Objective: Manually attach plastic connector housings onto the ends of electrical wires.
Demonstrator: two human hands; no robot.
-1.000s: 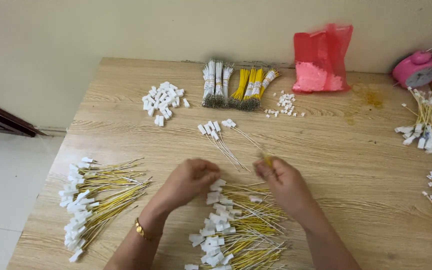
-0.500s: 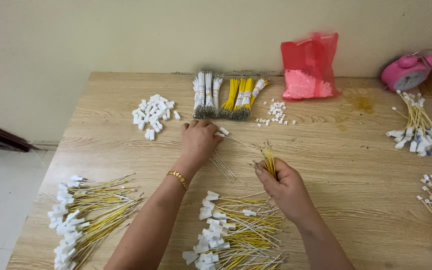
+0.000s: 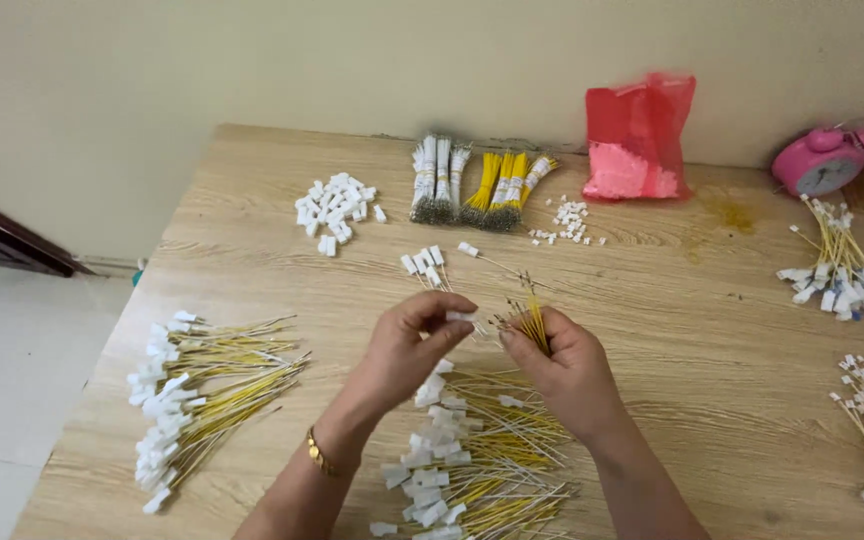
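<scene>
My left hand (image 3: 407,345) pinches a small white plastic connector (image 3: 460,317) between thumb and fingers. My right hand (image 3: 567,365) grips a short bunch of yellow wires (image 3: 532,322) upright, its bare ends close to the connector. Both hands hover over the wooden table (image 3: 652,300), just above a pile of yellow wires with white connectors (image 3: 472,460). A few white connectors with thin wires (image 3: 427,265) lie just beyond my hands.
A second wired pile (image 3: 202,385) lies at left. Loose white connectors (image 3: 335,207), bundled white and yellow wires (image 3: 477,185), small white pieces (image 3: 569,220), a red plastic bag (image 3: 639,140) and a pink alarm clock (image 3: 820,160) line the far side. More wired bunches (image 3: 842,265) sit at right.
My left hand drew back from the small group of connectors farther up the table and now holds a white connector next to the yellow wires in my right hand.
</scene>
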